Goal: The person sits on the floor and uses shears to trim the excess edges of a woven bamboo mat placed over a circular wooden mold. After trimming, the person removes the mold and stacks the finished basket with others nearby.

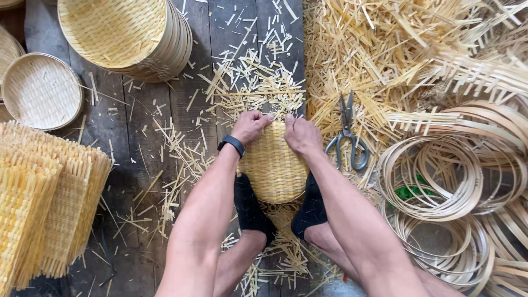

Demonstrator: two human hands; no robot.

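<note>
Both grips clench the far rim of a woven basket (pixel 272 165): left hand (pixel 250 126), right hand (pixel 300 135).

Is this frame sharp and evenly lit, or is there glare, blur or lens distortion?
Head view: soft even daylight, no glare; both hands and the woven basket are sharp. Faint shadows only under the forearms. Wide-lens bending shows at the edges, where the stacked baskets and bamboo hoops stretch slightly.
</note>
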